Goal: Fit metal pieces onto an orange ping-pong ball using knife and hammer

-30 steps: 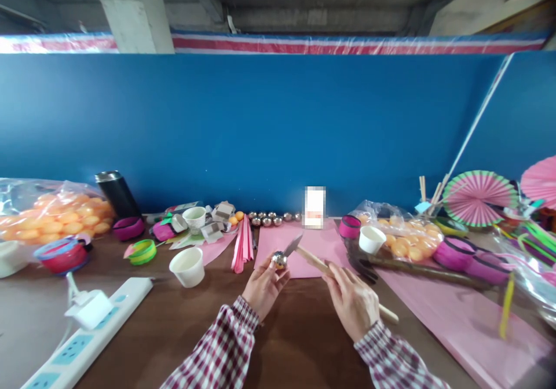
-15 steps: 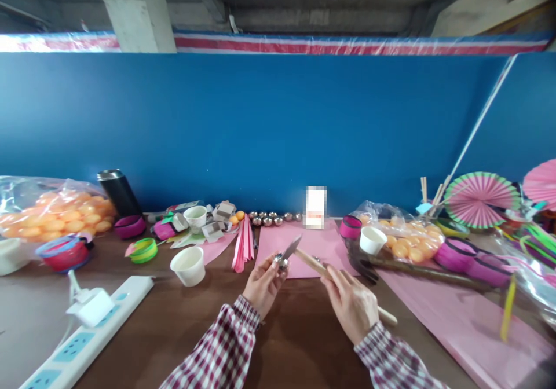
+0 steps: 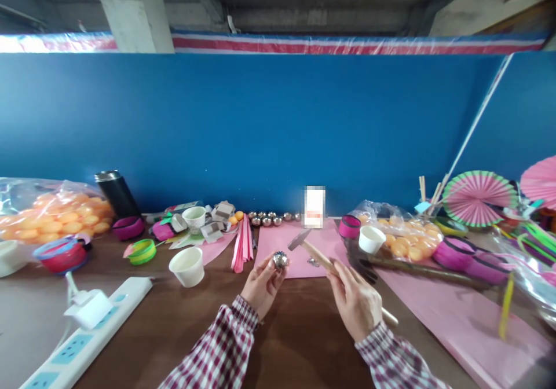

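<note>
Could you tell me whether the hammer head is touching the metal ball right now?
Apart. In the head view, pink paper shows between the hammer head and the metal ball pinched in the left hand.

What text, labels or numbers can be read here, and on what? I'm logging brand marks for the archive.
None can be read.
White card at the blue wall: pixelated, unreadable.
Power strip: blue socket faces, no legible marks.
Flask: no readable label.
Metal ball in the left hand and hammer in the right hand: no marks visible.
</note>
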The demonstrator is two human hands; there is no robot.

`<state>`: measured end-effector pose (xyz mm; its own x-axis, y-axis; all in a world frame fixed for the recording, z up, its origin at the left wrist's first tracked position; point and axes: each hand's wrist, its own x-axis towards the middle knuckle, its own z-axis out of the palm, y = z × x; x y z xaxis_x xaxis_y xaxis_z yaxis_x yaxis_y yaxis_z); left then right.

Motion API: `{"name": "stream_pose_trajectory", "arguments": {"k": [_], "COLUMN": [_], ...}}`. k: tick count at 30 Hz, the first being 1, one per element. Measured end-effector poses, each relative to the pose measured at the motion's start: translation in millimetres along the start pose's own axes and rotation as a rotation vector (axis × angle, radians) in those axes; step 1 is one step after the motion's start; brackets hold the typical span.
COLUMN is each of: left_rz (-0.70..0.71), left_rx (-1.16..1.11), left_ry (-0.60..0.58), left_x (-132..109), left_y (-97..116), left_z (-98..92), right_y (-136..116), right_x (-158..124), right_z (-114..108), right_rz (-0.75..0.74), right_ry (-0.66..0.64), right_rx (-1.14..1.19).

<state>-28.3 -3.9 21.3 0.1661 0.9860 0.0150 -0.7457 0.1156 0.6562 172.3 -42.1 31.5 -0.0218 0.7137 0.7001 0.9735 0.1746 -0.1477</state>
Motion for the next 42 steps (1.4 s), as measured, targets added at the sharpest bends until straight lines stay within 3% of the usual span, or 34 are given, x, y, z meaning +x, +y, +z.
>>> {"name": "stream_pose_trajectory", "arguments": {"k": [4,9,12,17,22,26,30,34,39,42], "left_rz": [-0.031,-0.004,-0.005,0.003,0.004,0.003,-0.028,-0.023,-0.045,-0.063], "left_rx": [0.004,-0.011,-0.004,-0.014,-0.005,-0.023,-0.027,-0.049,-0.054,-0.055], "left_ry": [-0.001,0.001,-0.008,-0.003,-0.016,0.009,0.014,0.016,0.062,0.089], "left_x": [-0.7,-1.2,-1.0,-0.5,0.5,-0.8,-1.9,-1.3,-1.2,-2.0], "left_y": [0.8,0.9,0.9,1.3,0.2,2.3,3.1,2.3,2.5,3.4], "left_z": [0.4,1.8,2.5,2.6,1.2,3.2,4.3,3.3,3.9,5.5], "right_y": [-0.1,-0.7,-1.2,-0.2,-1.0,-1.7,-2.4,-2.8,-3.7,-2.7], "right_x": [0.7,0.8,0.3,-0.3,-0.4,0.1,0.8,0.8,0.1,-0.9], "right_z": [-1.1,-2.5,-2.1,-0.8,-0.3,-1.3,-1.4,-1.5,-0.9,0.9], "right_rz": [-0.054,-0.022,-0.054,0.018,-0.038,0.000,-0.060,-0.027,-0.057,-0.030], "right_ry": [-0.055,0.005,-0.045,-0.022,-0.084,-0.009,-0.049,0.017,-0.031,0.010], "right_rx": [-0.005,-0.002,-0.003,-0.001,-0.008,0.002,-0.006,0.007,-0.006,0.008]}}
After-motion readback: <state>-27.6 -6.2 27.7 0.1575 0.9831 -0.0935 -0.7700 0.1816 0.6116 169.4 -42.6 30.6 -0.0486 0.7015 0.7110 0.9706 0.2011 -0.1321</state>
